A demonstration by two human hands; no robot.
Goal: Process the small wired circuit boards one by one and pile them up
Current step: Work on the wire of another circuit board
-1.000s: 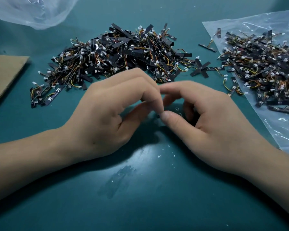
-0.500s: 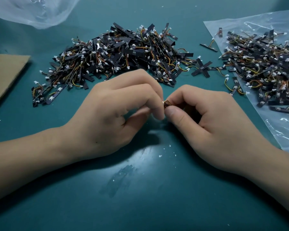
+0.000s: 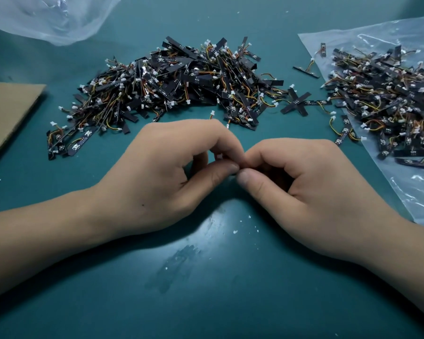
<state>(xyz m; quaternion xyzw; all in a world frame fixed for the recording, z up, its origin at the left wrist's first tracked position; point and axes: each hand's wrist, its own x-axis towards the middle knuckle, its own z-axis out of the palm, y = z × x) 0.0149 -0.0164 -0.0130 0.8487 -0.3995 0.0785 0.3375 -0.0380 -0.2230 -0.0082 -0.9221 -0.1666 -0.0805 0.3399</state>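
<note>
My left hand [image 3: 162,177] and my right hand [image 3: 311,189] meet fingertip to fingertip at the middle of the teal table. Both pinch one small wired circuit board, almost wholly hidden by the fingers; only its white connector [image 3: 219,156] peeks out between my left fingers. Behind the hands lies a big pile of black wired boards [image 3: 176,86]. A second heap of the same boards [image 3: 387,101] sits on a clear plastic bag [image 3: 416,192] at the right.
A few loose boards [image 3: 296,101] lie between the two heaps. A cardboard sheet [image 3: 8,111] lies at the left edge and a crumpled clear bag [image 3: 47,15] at the back left. White crumbs [image 3: 235,232] dot the table near my wrists.
My two thumbs have drawn close, tip to tip, around the small board. A white connector now shows between my left fingers. The piles have not moved.
</note>
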